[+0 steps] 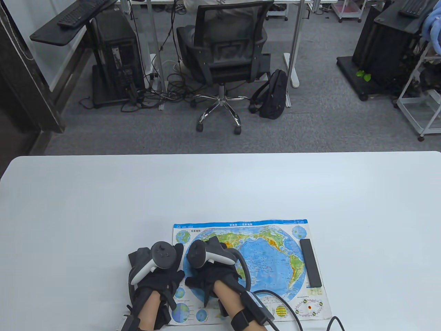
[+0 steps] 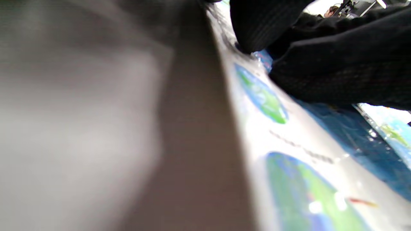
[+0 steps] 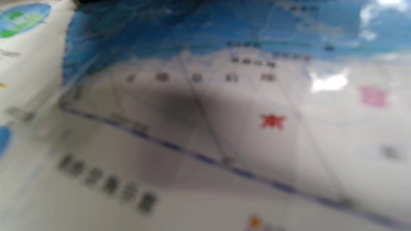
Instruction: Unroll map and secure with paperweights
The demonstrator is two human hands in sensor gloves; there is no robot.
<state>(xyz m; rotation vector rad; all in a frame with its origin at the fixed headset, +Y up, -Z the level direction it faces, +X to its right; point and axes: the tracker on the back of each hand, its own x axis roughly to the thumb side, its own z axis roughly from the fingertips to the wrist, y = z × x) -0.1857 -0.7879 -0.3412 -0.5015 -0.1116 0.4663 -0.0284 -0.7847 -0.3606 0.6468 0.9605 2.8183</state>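
White table (image 1: 103, 207), hands hiding map (image 1: 268, 255) left edge (wrist views blurred)

An open-plan office or computer lab: beyond a white work table (image 1: 220, 186), a mesh swivel chair (image 1: 224, 51) stands on grey carpet beside a black backpack (image 1: 274, 94), with tower computers (image 1: 119, 65), a keyboard (image 1: 82, 12) on a side stand, tangled floor cables (image 1: 165, 91) and white-legged desks.
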